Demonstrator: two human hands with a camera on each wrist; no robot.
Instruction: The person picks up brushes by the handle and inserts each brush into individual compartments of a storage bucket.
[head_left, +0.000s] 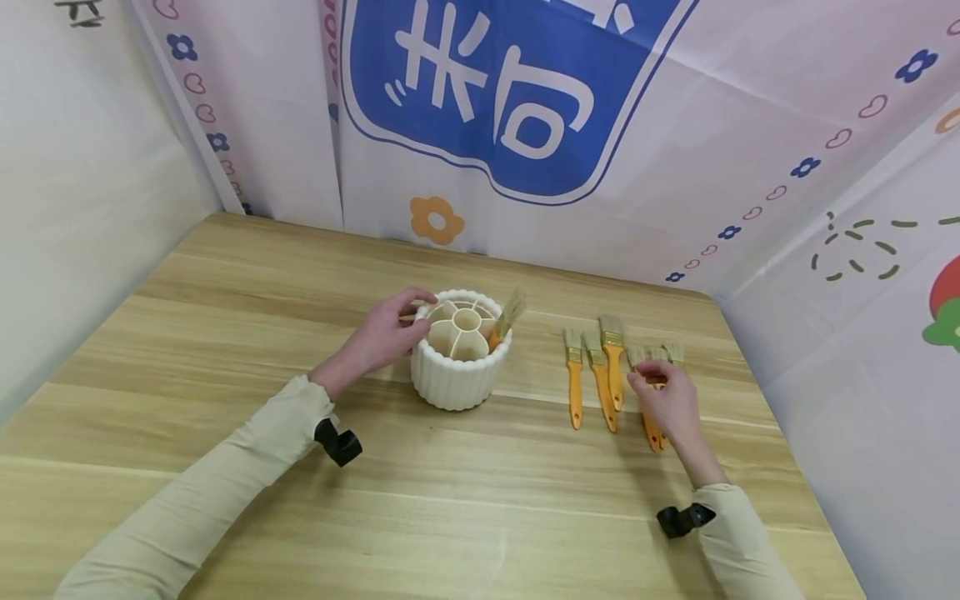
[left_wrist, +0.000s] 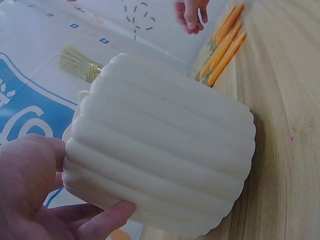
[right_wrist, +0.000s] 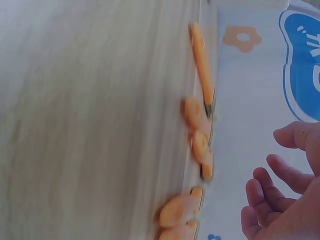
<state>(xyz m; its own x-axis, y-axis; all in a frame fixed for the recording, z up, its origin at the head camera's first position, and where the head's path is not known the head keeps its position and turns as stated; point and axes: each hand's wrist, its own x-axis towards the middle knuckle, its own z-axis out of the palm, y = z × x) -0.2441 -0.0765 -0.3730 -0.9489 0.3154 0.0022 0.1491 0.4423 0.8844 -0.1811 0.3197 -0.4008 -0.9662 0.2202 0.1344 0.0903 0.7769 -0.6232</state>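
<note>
A white ribbed pen holder (head_left: 456, 385) with a divided insert (head_left: 467, 320) stands upright on the table. My left hand (head_left: 386, 331) grips it at the left side, with thumb and fingers around the rim and outer wall. One paintbrush (head_left: 510, 313) leans in a right-hand compartment, bristles up. Three orange-handled paintbrushes (head_left: 575, 385) lie to the right, bristles facing the wall. Over another cluster of brushes (head_left: 651, 427) hovers my right hand (head_left: 670, 402), partly covering them. In the right wrist view its fingers (right_wrist: 286, 175) are loosely bent with nothing between them.
The wood-grain table (head_left: 420, 517) meets a printed white backdrop (head_left: 285, 167) at the back. White panels close in the left side and the right side (head_left: 840, 333). Each sleeve carries a black wrist mount (head_left: 339, 443).
</note>
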